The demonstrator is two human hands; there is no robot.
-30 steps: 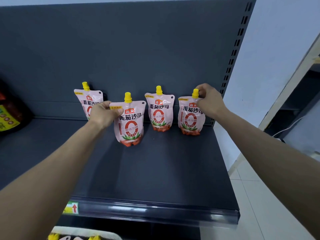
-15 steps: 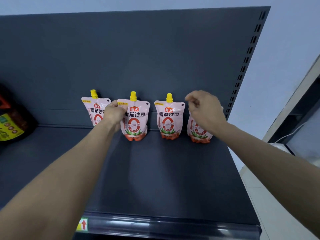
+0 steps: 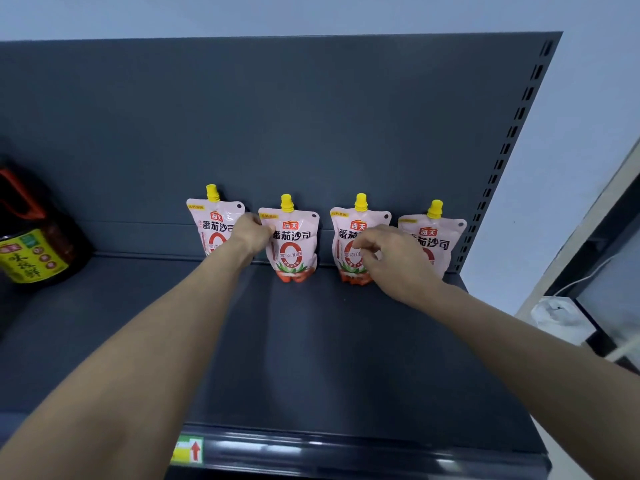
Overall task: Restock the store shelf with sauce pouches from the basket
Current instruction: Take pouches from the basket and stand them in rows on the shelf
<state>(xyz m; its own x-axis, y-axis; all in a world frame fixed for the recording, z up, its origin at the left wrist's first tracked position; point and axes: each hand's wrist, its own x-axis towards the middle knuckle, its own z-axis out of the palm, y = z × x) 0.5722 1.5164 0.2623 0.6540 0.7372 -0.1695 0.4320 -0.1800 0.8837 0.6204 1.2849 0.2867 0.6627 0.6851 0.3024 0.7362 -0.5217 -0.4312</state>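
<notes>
Several pink sauce pouches with yellow caps stand in a row against the back panel of the dark shelf (image 3: 311, 358). My left hand (image 3: 251, 235) grips the left edge of the second pouch (image 3: 294, 244), which stands upright on the shelf. It partly hides the leftmost pouch (image 3: 214, 223). My right hand (image 3: 394, 261) hovers with loosely curled fingers, holding nothing, in front of the third pouch (image 3: 349, 230) and the rightmost pouch (image 3: 440, 237). The basket is out of view.
A dark soy sauce jug (image 3: 34, 247) with a yellow label stands at the shelf's far left. The front rail carries a price tag (image 3: 188, 450). The perforated upright (image 3: 502, 161) ends the shelf on the right, with floor and a white object (image 3: 557, 317) beyond.
My left hand pushed the second pouch back into line against the panel. My right hand let go of the rightmost pouch's cap and drew back and leftwards.
</notes>
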